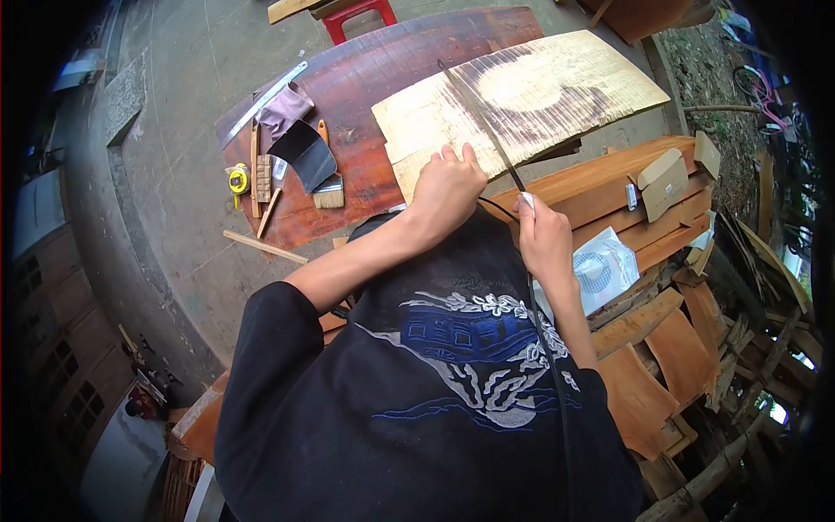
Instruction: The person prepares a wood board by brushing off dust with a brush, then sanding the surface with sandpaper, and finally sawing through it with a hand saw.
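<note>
A pale wooden board [600,78] with dark, scorched-looking streaks lies tilted across the table in front of me. My left hand [448,187] is closed at its near edge, fingers bent over the wood. To the right, my right hand [545,233] is closed just off that same edge. A small white tip shows by its thumb, too small to name. A thin black cable [487,126] crosses the view over the board and passes beside my right hand.
On the reddish table [374,96] lie a metal ruler [265,103], a paintbrush [329,193], dark sandpaper [304,155], a cloth [285,109] and a tape measure [238,179]. Stacked planks [600,183] stand right, with a white plastic packet [606,270]. A red stool [359,17] is behind.
</note>
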A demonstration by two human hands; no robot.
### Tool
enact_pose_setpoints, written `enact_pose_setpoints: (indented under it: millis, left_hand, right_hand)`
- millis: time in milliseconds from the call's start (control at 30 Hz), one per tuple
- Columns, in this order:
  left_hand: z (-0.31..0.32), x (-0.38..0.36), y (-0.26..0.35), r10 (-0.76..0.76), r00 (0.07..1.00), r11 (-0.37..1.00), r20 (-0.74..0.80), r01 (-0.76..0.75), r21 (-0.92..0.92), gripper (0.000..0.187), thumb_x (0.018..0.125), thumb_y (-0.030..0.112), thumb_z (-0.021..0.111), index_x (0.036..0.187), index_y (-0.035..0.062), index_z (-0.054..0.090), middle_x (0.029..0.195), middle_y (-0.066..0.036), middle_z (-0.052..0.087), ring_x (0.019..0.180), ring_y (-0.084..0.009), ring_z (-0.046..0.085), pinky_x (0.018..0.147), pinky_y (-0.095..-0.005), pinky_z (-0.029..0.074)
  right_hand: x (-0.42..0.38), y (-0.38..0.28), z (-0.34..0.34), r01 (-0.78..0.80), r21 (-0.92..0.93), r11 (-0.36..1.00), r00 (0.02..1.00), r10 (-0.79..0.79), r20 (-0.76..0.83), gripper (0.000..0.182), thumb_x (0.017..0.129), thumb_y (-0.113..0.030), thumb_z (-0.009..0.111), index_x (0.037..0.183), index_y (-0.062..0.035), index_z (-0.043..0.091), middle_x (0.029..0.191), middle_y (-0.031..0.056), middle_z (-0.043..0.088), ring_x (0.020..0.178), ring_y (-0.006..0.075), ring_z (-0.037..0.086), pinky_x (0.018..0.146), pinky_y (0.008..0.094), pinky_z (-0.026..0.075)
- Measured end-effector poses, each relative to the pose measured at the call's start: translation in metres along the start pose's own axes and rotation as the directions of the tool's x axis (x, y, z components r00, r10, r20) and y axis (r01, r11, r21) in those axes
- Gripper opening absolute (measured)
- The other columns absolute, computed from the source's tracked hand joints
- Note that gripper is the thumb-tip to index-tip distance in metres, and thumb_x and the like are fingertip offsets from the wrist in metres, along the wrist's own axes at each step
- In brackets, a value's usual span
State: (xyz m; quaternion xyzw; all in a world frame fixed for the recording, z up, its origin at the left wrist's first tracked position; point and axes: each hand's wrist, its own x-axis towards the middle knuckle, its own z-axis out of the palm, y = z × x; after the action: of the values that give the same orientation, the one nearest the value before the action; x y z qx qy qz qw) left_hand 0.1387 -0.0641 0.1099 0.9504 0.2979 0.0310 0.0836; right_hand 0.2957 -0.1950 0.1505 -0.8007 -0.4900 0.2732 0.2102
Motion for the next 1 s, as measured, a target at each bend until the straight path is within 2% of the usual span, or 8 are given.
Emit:
enact_pose_setpoints:
  millis: [133,333,467,600,700,800,900,1000]
  left_hand:
    - [-0.01,0.006,-0.005,-0.035,0.999,0.998,0.02,0.036,-0.044,0.044,0.077,0.009,0.067,0.114,-0.0156,0.064,0.085,-0.026,0.071,0.074,-0.036,0.076,0.06,-0.0399,0.061]
    - [-0.014,0.008,-0.004,-0.018,1.0,0.996,0.007,0.018,-0.085,0.036,0.079,0.008,0.066,0.109,-0.0132,0.064,0.08,-0.025,0.071,0.07,-0.0361,0.075,0.059,-0.0407,0.061]
    - [-0.024,0.012,-0.006,-0.067,0.998,0.994,0.001,0.067,-0.09,0.031,0.074,0.005,0.068,0.097,-0.0159,0.073,0.081,-0.022,0.071,0.076,-0.0312,0.075,0.059,-0.037,0.061]
    - [-0.015,0.009,0.001,-0.013,1.0,0.998,-0.027,0.011,-0.067,0.033,0.078,0.008,0.066,0.103,-0.014,0.067,0.079,-0.024,0.071,0.071,-0.0336,0.075,0.058,-0.0394,0.06]
    - [-0.02,0.012,-0.006,-0.02,1.0,0.998,-0.016,0.019,-0.067,0.034,0.08,0.009,0.065,0.107,-0.0133,0.065,0.079,-0.025,0.071,0.069,-0.0351,0.075,0.058,-0.04,0.061]
    - [-0.015,0.008,0.0,-0.008,1.0,0.999,0.011,0.008,-0.048,0.034,0.08,0.009,0.064,0.107,-0.0137,0.065,0.08,-0.026,0.071,0.069,-0.0351,0.075,0.058,-0.0392,0.061]
    - [-0.014,0.01,0.001,-0.009,1.0,0.998,0.016,0.01,-0.064,0.035,0.08,0.008,0.065,0.107,-0.0139,0.064,0.08,-0.026,0.071,0.069,-0.0348,0.075,0.058,-0.0387,0.061]
    - [-0.023,0.013,-0.005,-0.015,1.0,0.996,0.007,0.016,-0.093,0.036,0.078,0.007,0.067,0.107,-0.0141,0.064,0.081,-0.026,0.071,0.069,-0.0349,0.075,0.059,-0.0388,0.061]
  right_hand:
    - [-0.021,0.004,-0.016,-0.075,0.049,0.996,0.995,0.071,0.067,0.023,0.106,-0.015,0.055,0.1,0.0002,0.071,0.085,0.0235,0.073,0.085,0.0443,0.073,0.073,0.0522,0.054]
    - [0.005,-0.009,0.004,0.046,0.024,0.999,0.999,-0.045,-0.029,0.024,0.107,-0.016,0.054,0.101,0.0009,0.07,0.083,0.021,0.074,0.083,0.0426,0.075,0.074,0.0499,0.056]
    - [-0.017,-0.003,-0.01,-0.01,0.105,0.994,1.0,0.008,0.021,0.025,0.108,-0.017,0.054,0.101,0.0021,0.069,0.083,0.0256,0.071,0.083,0.0463,0.072,0.071,0.0538,0.053]
    - [0.02,-0.012,0.01,0.075,0.025,0.997,0.993,-0.072,-0.088,0.035,0.111,-0.021,0.051,0.092,0.0013,0.069,0.071,0.0231,0.063,0.065,0.0358,0.069,0.062,0.0441,0.048]
    - [-0.005,-0.012,-0.021,-0.165,0.164,0.972,0.972,0.133,0.192,0.031,0.11,-0.022,0.051,0.099,0.0012,0.068,0.08,0.028,0.068,0.079,0.0505,0.068,0.068,0.0559,0.05]
    - [0.006,-0.014,-0.016,-0.127,0.207,0.97,0.984,0.097,0.148,0.03,0.11,-0.022,0.051,0.1,0.0008,0.068,0.081,0.0286,0.068,0.08,0.0511,0.067,0.069,0.0573,0.049]
    - [0.023,-0.015,0.004,0.005,0.009,1.0,1.0,-0.005,-0.007,0.028,0.109,-0.02,0.052,0.102,0.0,0.07,0.079,0.0266,0.069,0.078,0.0479,0.07,0.07,0.0574,0.05]
    - [-0.011,-0.01,-0.008,0.03,0.012,0.999,0.999,-0.03,-0.025,0.027,0.108,-0.019,0.053,0.1,0.0009,0.068,0.082,0.0283,0.069,0.081,0.0504,0.069,0.071,0.0577,0.051]
